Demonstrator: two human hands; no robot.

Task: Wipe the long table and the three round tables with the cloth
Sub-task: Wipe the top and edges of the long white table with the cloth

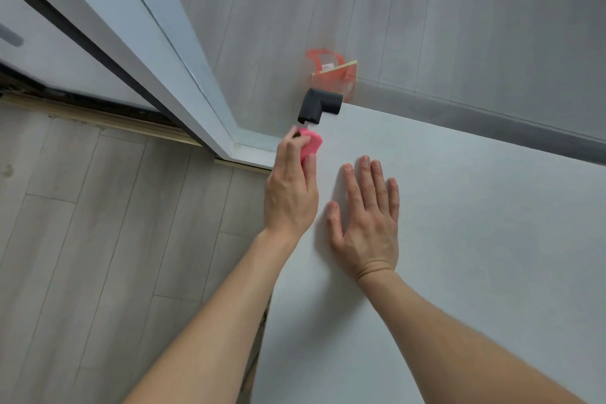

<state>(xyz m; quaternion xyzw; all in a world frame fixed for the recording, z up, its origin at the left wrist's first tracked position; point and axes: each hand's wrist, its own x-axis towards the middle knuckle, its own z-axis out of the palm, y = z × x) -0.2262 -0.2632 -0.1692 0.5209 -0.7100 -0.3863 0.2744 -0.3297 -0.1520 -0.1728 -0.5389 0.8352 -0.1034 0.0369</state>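
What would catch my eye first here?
The bright pink cloth stands out, gripped by the left hand at the white table and its far corner, just below a black corner guard. The right hand lies flat on the table beside it.

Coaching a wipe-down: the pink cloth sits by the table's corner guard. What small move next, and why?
Probably pull the left hand and its cloth back along the table edge: the cloth sits just short of the corner guard, at the far end.
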